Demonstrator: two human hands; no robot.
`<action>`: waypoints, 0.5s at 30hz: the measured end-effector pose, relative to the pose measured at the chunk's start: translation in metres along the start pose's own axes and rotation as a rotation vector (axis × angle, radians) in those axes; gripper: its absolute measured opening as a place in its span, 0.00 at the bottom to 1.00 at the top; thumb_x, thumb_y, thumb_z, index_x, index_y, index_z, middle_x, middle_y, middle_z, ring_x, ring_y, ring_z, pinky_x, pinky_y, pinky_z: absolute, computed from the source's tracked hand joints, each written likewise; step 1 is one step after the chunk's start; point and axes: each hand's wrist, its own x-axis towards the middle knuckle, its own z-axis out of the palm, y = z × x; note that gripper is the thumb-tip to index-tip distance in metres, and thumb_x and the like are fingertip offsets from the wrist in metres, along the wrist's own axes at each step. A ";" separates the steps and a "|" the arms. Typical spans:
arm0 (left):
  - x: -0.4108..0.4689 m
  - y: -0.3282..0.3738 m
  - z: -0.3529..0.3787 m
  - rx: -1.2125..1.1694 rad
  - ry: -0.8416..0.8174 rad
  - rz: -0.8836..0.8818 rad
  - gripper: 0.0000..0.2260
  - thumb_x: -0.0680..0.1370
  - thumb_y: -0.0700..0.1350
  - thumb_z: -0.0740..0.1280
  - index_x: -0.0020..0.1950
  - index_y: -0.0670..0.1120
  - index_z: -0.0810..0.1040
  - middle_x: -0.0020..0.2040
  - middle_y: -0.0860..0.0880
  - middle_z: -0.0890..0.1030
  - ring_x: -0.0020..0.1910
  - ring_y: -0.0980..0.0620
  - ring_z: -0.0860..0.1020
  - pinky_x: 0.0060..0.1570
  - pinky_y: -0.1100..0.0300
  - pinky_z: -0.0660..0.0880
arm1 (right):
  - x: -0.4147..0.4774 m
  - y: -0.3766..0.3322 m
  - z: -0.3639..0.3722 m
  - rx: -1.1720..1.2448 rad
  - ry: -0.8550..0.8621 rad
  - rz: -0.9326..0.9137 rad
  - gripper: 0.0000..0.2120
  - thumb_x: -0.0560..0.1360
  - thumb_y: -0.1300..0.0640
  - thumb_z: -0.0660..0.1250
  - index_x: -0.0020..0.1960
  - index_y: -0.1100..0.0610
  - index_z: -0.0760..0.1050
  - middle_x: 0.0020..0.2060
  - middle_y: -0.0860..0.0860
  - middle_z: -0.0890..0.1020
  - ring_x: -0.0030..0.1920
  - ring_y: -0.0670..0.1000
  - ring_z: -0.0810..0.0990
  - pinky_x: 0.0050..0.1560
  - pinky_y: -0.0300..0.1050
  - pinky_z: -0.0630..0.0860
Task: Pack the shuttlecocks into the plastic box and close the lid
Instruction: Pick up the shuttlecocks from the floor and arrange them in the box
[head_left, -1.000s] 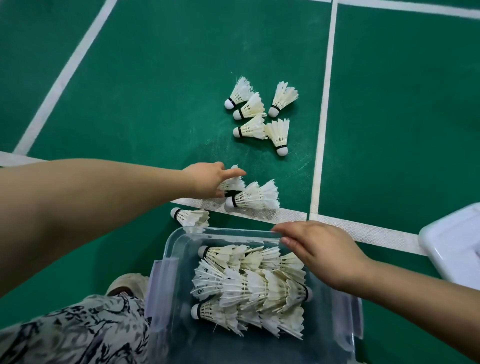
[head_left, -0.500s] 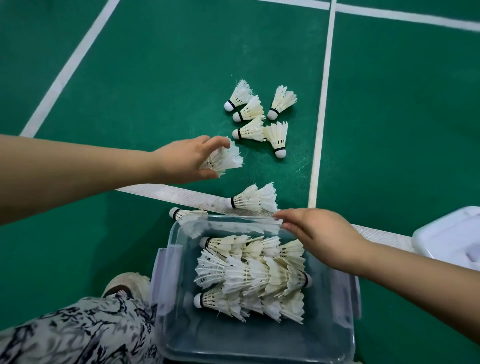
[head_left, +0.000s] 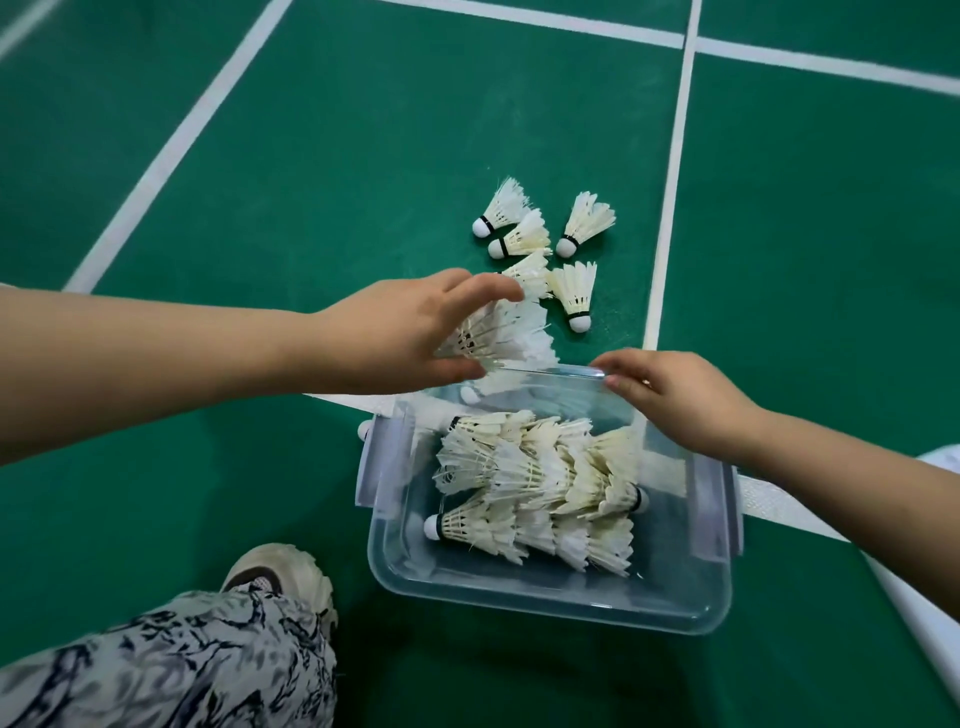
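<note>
One wide-angle view from the person's head, facing forward and steeply down onto the green court floor (head_left: 337, 182), close above the plastic box (head_left: 519, 597).

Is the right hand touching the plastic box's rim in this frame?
Touching. The head view shows the right hand with its fingertips resting on the far rim of the plastic box, no gap visible.
</note>
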 end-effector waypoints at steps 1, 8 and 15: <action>-0.001 0.003 0.000 -0.006 -0.010 0.008 0.28 0.74 0.54 0.65 0.70 0.58 0.56 0.65 0.49 0.70 0.55 0.48 0.75 0.54 0.56 0.72 | -0.001 -0.002 -0.001 -0.001 0.037 -0.013 0.15 0.79 0.52 0.60 0.64 0.52 0.73 0.61 0.48 0.78 0.60 0.50 0.76 0.56 0.41 0.68; -0.005 0.011 0.005 -0.030 -0.086 0.025 0.29 0.72 0.56 0.66 0.69 0.59 0.56 0.67 0.51 0.70 0.60 0.50 0.73 0.58 0.55 0.71 | -0.027 -0.051 -0.009 0.158 0.307 -0.287 0.17 0.71 0.43 0.62 0.55 0.50 0.75 0.49 0.41 0.73 0.52 0.44 0.72 0.56 0.43 0.68; -0.013 0.010 0.009 -0.030 -0.117 0.008 0.36 0.71 0.58 0.67 0.70 0.66 0.46 0.65 0.50 0.71 0.59 0.50 0.73 0.57 0.53 0.72 | -0.023 -0.073 0.010 0.205 0.315 -0.304 0.10 0.73 0.47 0.62 0.42 0.52 0.77 0.31 0.40 0.72 0.33 0.42 0.70 0.39 0.39 0.68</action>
